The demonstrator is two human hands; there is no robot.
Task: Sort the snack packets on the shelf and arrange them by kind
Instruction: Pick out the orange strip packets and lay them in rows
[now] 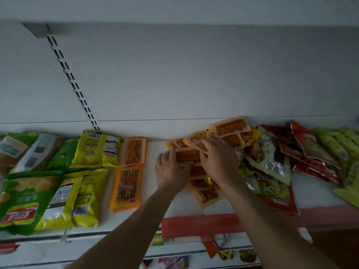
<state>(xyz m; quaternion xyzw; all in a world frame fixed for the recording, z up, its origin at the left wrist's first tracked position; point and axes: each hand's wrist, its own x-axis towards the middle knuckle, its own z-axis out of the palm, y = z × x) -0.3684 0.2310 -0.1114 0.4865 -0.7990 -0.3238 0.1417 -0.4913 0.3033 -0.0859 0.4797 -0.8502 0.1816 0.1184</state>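
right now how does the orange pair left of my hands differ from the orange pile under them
The orange pair lies flat and lined up, one behind the other; the orange pile is overlapped and skewed. No hand is on the pair; the left hand and right hand rest on the pile. Both are orange packs of sticks.

The green chip bag [21,206] bears a red logo, upside down, reading 乐事; other print is too blurred.
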